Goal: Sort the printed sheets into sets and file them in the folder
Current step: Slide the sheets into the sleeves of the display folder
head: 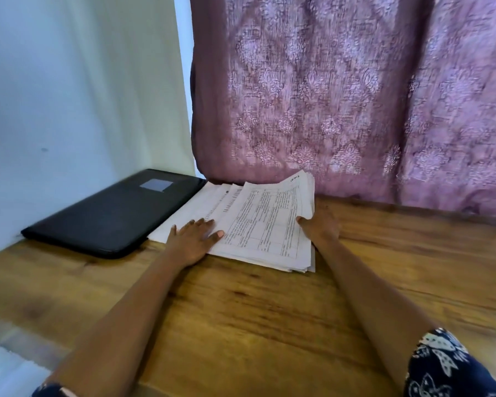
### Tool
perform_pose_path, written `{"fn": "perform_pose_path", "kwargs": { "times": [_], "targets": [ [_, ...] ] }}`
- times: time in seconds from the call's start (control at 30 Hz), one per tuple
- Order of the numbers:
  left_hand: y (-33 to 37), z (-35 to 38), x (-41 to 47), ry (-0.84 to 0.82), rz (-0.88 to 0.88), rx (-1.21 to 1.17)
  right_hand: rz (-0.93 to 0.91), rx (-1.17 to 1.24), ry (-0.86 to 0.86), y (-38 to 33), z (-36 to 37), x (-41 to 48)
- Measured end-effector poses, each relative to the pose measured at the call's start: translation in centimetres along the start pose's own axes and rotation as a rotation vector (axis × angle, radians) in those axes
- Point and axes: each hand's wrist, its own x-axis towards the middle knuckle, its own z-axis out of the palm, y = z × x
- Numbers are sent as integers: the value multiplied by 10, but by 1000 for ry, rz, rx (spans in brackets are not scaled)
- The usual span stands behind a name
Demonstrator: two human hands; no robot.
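Here, one folder (109,216), one sheet stack (265,224), left hand (194,239) flat, right hand (320,226) gripping.

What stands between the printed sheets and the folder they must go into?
Nothing visible. The closed folder lies directly left of the sheets; the left hand rests on them, the right hand grips their edge.
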Motion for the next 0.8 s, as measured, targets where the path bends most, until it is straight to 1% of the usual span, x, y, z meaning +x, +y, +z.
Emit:
{"fn": "perform_pose_path", "kwargs": {
  "times": [0.03, 0.07, 0.17, 0.2, 0.27, 0.3, 0.33, 0.37, 0.43, 0.47, 0.5, 0.57, 0.63, 0.67, 0.8],
  "targets": [
    [0, -3, -1, 74, -2, -23, -7, -11, 22, -1, -3, -2],
    [-1, -6, -3, 188, -2, -61, -37, -25, 54, -4, -6, -5],
    [-17, -31, -20, 553, 7, -152, -236, -14, 167, -31, -16, -20],
    [-28, -39, -26, 628, 4, -169, -315, 27, 180, -45, -15, -25],
    [-59, -53, -39, 714, -59, -265, -462, 175, 117, -79, -6, -40],
    [-76, -58, -44, 725, -120, -361, -489, 279, 34, -96, 1, -48],
    [-98, -64, -51, 735, -190, -471, -483, 384, -92, -117, 8, -59],
    [-115, -70, -57, 737, -258, -562, -435, 485, -246, -137, 14, -70],
    [-148, -77, -72, 739, -373, -644, -267, 704, -588, -180, 27, -92],
    [-157, -78, -78, 724, -427, -659, -170, 788, -704, -196, 35, -97],
    [-171, -81, -87, 711, -484, -662, -96, 838, -777, -218, 46, -106],
    [-188, -85, -95, 669, -565, -705, 11, 857, -816, -247, 60, -118],
    [-209, -92, -96, 624, -634, -840, 57, 827, -821, -272, 71, -127],
    [-219, -96, -94, 600, -658, -960, 84, 807, -792, -283, 73, -131],
    [-231, -101, -82, 530, -693, -1578, 129, 776, -692, -302, 81, -128]
  ]
}}
